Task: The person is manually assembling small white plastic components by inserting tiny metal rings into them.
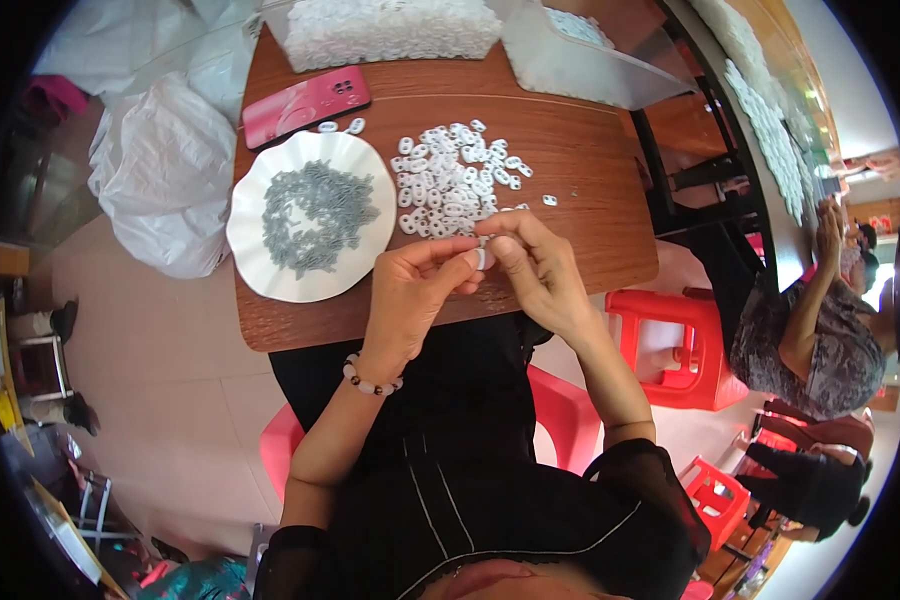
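Over the near edge of the wooden table, my left hand [417, 292] pinches a small white oval plastic piece [484, 259] between thumb and fingers. Close against it, my right hand [540, 272] has its thumb and forefinger drawn together at the piece's upper end. Whatever lies between those right fingertips is too small to make out. Just beyond both hands spreads a loose pile of white oval pieces with two holes each [450, 180]. A white wavy-rimmed plate [245, 245] stands left of my left hand, bearing a heap of small grey parts [315, 215].
A pink phone [300, 108] lies behind the plate, with two white pieces beside it. Bins of white pieces [385, 35] line the far edge of the table [610, 190]. Red stools [670, 345] and a seated person [815, 340] are at the right; a white bag [165, 180] is at the left.
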### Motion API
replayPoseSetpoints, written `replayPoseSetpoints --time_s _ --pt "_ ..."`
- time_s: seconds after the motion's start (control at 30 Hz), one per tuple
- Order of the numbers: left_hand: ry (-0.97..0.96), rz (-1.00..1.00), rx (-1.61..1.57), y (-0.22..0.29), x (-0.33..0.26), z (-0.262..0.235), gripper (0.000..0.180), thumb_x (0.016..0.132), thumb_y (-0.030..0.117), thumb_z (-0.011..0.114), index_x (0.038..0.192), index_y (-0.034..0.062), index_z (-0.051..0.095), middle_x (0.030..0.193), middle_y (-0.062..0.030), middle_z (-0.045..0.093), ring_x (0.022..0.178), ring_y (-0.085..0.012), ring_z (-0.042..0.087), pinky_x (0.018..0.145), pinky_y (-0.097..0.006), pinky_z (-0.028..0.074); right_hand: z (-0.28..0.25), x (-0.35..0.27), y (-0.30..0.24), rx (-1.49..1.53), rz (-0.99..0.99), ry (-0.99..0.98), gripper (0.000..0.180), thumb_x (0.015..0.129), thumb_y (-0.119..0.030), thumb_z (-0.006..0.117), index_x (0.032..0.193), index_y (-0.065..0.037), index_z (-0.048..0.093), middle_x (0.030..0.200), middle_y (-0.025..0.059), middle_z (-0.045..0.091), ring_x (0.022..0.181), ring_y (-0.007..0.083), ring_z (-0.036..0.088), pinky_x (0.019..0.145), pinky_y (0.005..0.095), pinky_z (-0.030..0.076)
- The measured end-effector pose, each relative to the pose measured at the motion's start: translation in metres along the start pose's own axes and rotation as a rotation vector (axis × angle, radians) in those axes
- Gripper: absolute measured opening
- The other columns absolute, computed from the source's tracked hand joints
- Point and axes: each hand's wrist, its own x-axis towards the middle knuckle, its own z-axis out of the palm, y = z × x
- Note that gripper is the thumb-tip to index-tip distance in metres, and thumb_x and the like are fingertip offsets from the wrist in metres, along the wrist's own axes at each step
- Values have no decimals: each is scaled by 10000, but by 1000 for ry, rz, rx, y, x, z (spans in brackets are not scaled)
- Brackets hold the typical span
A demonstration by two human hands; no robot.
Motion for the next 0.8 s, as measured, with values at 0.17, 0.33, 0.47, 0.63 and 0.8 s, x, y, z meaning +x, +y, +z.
replayPoseSetpoints --time_s 0.17,0.33,0.47,0.63,0.8 --pt "34 76 -3 -4 0 2 181 863 64 682 991 -62 669 843 -103 692 729 -111 662 658 -212 555 1 -8 11 -178 -40 30 131 887 -102 656 959 3 627 791 68 639 719 144 568 652 274 447" --pt "60 141 52 -6 0 1 144 859 63 683 941 -55 671 813 -83 692 717 -90 649 631 -200 534 7 -5 5 -39 39 54 103 879 -108 674 890 -10 646 765 36 603 703 124 519 634 265 416" --pt "65 202 160 -6 0 -1 135 856 68 683 927 -46 681 796 -57 687 691 -51 612 611 -180 491 9 -6 5 41 148 88 105 878 -99 676 870 0 640 779 0 566 693 66 469 619 225 388" --pt "47 155 179 3 -5 -5 144 861 78 677 935 -46 678 787 -53 683 690 -53 611 619 -188 494 8 -4 5 62 129 51 83 893 -83 657 876 -6 632 763 -21 570 663 45 464 610 203 385" --pt "191 499 777 39 -3 -24 121 872 103 656 943 9 680 840 -57 684 735 -109 624 642 -249 474 3 -4 5 190 119 56 74 920 -75 621 889 -9 610 752 -39 574 669 23 484 628 179 395"
